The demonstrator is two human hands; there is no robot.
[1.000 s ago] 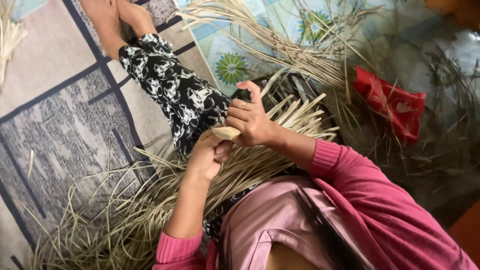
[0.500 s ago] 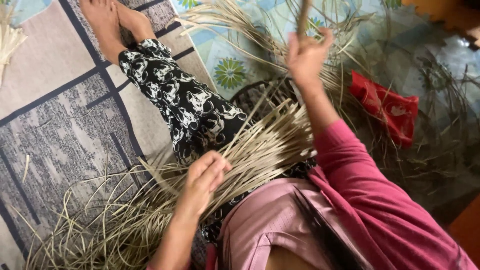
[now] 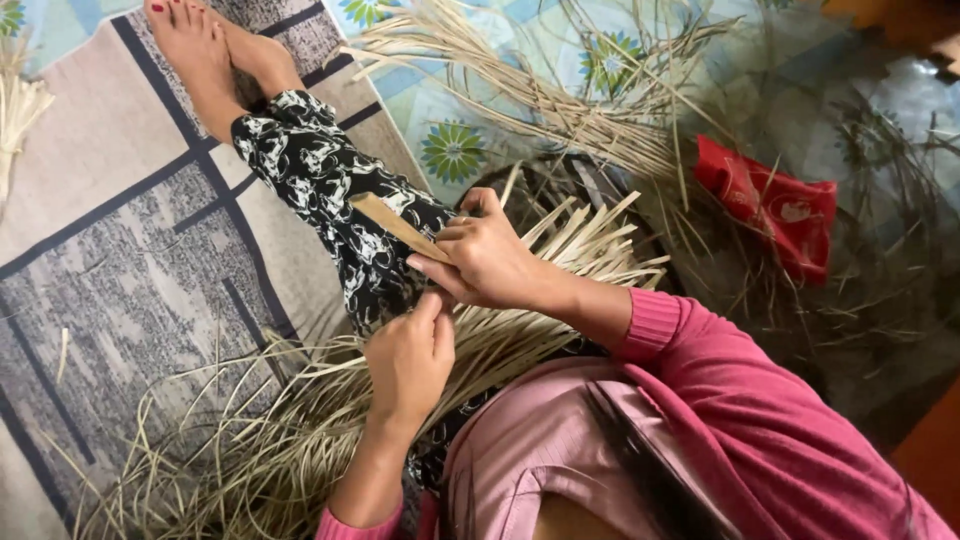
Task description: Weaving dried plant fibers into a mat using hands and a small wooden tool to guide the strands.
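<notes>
Seated on the floor, we grip a flat pale strip [image 3: 395,225] in the right hand [image 3: 490,262], its fingers [image 3: 452,238] clenched on it so it juts toward ten o'clock over the patterned trouser leg [image 3: 330,190]. The left hand [image 3: 410,360], at six o'clock of the right, pinches the fan of dried reed strips [image 3: 520,340] lying across the lap. We judge the thin strips brittle: a sharp pull could split or kink one, a raw edge could nick a finger, and the loose strands could tangle around the work. Under us lies a grey and beige mat [image 3: 120,240]; a blue flowered sheet [image 3: 450,150] spreads at twelve o'clock, carrying a heap of loose reeds [image 3: 560,95], with a red packet [image 3: 770,205] at two o'clock.
</notes>
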